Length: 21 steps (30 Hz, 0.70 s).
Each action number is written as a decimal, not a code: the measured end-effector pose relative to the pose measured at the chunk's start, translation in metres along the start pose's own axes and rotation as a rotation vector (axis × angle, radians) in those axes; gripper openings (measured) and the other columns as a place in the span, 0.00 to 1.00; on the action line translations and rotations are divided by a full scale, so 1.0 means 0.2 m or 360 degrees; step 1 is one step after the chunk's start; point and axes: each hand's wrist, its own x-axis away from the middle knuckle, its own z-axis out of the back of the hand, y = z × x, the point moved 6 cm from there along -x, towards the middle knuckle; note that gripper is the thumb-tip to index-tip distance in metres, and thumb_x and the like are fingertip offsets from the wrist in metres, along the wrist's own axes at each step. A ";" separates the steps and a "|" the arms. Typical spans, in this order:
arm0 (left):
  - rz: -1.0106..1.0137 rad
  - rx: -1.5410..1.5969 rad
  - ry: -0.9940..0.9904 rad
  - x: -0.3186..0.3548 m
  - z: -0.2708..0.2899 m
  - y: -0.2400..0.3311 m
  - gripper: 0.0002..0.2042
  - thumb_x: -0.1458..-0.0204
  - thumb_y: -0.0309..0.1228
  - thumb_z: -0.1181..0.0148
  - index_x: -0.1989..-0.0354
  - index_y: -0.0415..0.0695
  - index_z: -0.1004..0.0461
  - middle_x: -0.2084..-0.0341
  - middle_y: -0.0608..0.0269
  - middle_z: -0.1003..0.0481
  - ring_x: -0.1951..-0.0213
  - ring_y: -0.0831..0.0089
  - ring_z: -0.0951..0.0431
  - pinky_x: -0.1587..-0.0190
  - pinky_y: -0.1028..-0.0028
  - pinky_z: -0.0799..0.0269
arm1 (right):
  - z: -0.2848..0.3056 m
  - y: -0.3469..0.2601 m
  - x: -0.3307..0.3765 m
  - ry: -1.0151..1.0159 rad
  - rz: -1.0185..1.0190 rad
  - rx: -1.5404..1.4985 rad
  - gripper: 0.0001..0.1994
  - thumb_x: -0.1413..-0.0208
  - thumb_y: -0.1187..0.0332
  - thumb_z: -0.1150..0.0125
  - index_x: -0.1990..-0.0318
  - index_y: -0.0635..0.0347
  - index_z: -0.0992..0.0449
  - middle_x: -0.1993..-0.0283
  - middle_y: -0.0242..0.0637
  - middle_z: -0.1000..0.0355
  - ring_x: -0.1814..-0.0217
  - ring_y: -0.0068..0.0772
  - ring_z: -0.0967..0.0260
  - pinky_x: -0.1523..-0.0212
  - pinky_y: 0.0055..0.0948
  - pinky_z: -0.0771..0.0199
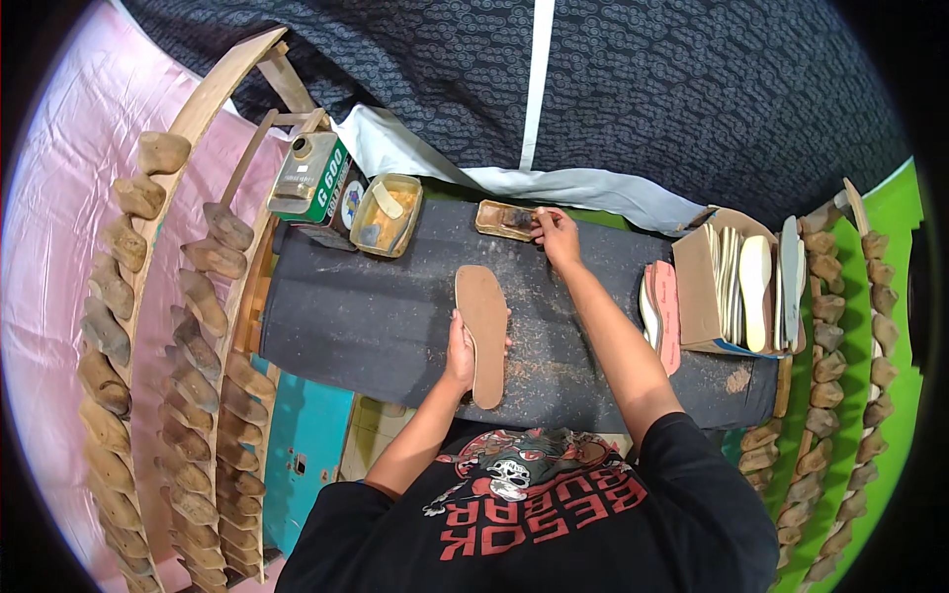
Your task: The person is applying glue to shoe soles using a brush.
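Note:
My left hand (460,354) is closed around a brown shoe insole (482,331), gripping it by its edges. The insole stands lengthwise above the near middle of the table, its flat brown face up. At the table's far edge, my right hand (556,237) reaches to a small shallow tray (486,219) with brownish residue in it. Its fingers are pinched at the tray's right end, next to a dark patch or piece inside. What they hold is too small to make out.
A dark cloth with scattered crumbs covers the table (346,296). Far left stand a green metal can (314,188) and a yellowish tub (403,237) with tools. To the right are pink insoles (666,316) and a cardboard box (696,287) of insoles. Racks of wooden shoe lasts (203,301) flank both sides.

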 end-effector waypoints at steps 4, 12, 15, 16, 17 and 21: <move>0.0021 0.0006 -0.0025 -0.03 -0.01 0.00 0.38 0.33 0.61 0.77 0.37 0.42 0.33 0.46 0.55 0.23 0.65 0.69 0.19 0.64 0.69 0.21 | -0.02 0.01 0.02 -0.0051 -0.0041 -0.0003 0.17 0.31 0.56 0.43 0.51 0.62 0.23 0.61 0.35 0.21 0.68 0.22 0.26 0.66 0.23 0.25; 0.0066 0.0015 -0.0084 -0.02 -0.05 -0.05 0.37 0.33 0.61 0.77 0.36 0.44 0.33 0.46 0.55 0.23 0.66 0.69 0.19 0.65 0.69 0.21 | 0.04 0.03 -0.03 -0.0167 0.0047 0.0035 0.15 0.30 0.58 0.44 0.50 0.60 0.23 0.61 0.33 0.22 0.65 0.21 0.27 0.62 0.22 0.25; 0.0076 0.0020 -0.0080 -0.02 -0.05 -0.06 0.37 0.33 0.61 0.77 0.36 0.43 0.33 0.47 0.55 0.23 0.66 0.69 0.19 0.65 0.69 0.21 | 0.04 0.00 -0.04 -0.0198 0.0053 -0.0060 0.14 0.31 0.58 0.43 0.52 0.61 0.23 0.64 0.32 0.22 0.66 0.21 0.26 0.65 0.24 0.27; 0.0079 0.0021 -0.0081 -0.02 -0.06 -0.06 0.37 0.33 0.61 0.77 0.36 0.43 0.33 0.47 0.55 0.23 0.66 0.69 0.19 0.65 0.69 0.21 | 0.05 0.00 -0.03 -0.0196 0.0050 -0.0059 0.14 0.31 0.58 0.43 0.52 0.61 0.23 0.64 0.32 0.22 0.66 0.21 0.26 0.65 0.24 0.27; 0.0068 0.0010 -0.0074 -0.03 -0.06 -0.06 0.37 0.33 0.61 0.77 0.36 0.43 0.33 0.47 0.55 0.23 0.66 0.69 0.19 0.65 0.69 0.21 | 0.06 -0.03 -0.02 -0.0157 0.0080 0.0035 0.14 0.31 0.59 0.43 0.52 0.61 0.23 0.64 0.32 0.22 0.67 0.21 0.26 0.65 0.24 0.26; 0.0038 0.0017 -0.0083 -0.02 -0.03 -0.05 0.37 0.32 0.61 0.77 0.36 0.43 0.33 0.47 0.55 0.23 0.66 0.69 0.19 0.64 0.69 0.21 | 0.09 -0.13 0.04 0.0028 0.0242 0.0347 0.14 0.32 0.60 0.42 0.55 0.64 0.23 0.67 0.35 0.22 0.69 0.22 0.27 0.67 0.26 0.26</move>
